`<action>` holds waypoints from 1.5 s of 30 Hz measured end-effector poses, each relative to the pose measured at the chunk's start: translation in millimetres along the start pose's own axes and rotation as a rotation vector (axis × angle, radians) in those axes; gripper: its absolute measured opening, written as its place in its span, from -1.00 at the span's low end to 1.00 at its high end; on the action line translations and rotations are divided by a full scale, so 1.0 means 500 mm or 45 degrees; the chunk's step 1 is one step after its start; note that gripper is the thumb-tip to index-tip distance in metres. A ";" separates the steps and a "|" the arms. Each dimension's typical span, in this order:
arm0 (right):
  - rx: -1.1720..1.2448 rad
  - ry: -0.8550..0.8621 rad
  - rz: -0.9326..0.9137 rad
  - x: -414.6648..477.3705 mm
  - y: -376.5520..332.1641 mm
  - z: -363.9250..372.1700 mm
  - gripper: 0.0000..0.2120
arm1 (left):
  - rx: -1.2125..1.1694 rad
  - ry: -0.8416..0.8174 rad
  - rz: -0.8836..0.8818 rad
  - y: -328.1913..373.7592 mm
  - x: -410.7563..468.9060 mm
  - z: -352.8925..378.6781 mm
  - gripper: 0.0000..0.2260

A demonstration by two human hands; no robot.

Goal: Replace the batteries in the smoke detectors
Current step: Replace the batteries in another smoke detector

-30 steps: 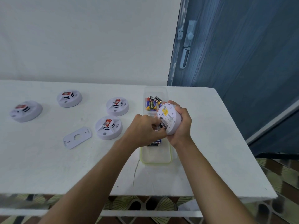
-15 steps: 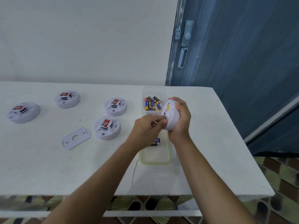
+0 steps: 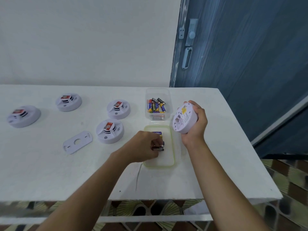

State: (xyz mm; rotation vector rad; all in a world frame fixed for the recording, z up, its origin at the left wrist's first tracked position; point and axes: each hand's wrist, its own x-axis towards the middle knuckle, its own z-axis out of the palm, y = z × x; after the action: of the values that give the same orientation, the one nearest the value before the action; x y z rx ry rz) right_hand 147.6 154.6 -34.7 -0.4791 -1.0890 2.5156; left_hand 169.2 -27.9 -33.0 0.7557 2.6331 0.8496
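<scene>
- Your left hand (image 3: 146,145) is curled down into the green-rimmed tray (image 3: 170,162), near right on the tabletop (image 3: 50,177). Its fingertips pinch a dark battery (image 3: 159,148) lying with its long axis left to right, touching others beside it.
- Expect that battery to be small, hard, smooth and quick to roll. Take it across the barrel, not by the ends.
- Just right of the tray, your right hand (image 3: 195,124) grips the smoke detector (image 3: 183,120) by its rim. It is clear of the tabletop and tipped on edge, with its back face turned left towards you.
- The detector is a round disc with no long axis, and probably light, rigid plastic. The rim grip suits it.
- Beyond the tray, the clear box (image 3: 156,117) holds loose batteries (image 3: 155,105), mostly lying near to far.
- Farther left, four other detectors (image 3: 110,130) sit flat.
</scene>
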 end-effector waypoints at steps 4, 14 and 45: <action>-0.011 -0.016 0.022 -0.006 0.007 0.008 -0.74 | 0.105 0.008 0.064 -0.005 0.003 0.011 -0.74; 0.005 -0.049 0.127 -0.016 0.026 0.015 -0.69 | 0.153 -0.011 0.066 -0.018 0.016 0.002 -0.84; 0.071 -0.084 0.133 0.117 -0.022 -0.016 -0.61 | 0.785 0.122 -0.361 -0.015 0.377 -0.050 -0.76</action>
State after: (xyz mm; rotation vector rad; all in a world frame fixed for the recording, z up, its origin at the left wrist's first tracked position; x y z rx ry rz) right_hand 101.8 192.8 -41.3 -0.4518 -1.0392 2.6623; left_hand 0.4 59.9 -35.5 0.4477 3.0133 -0.0160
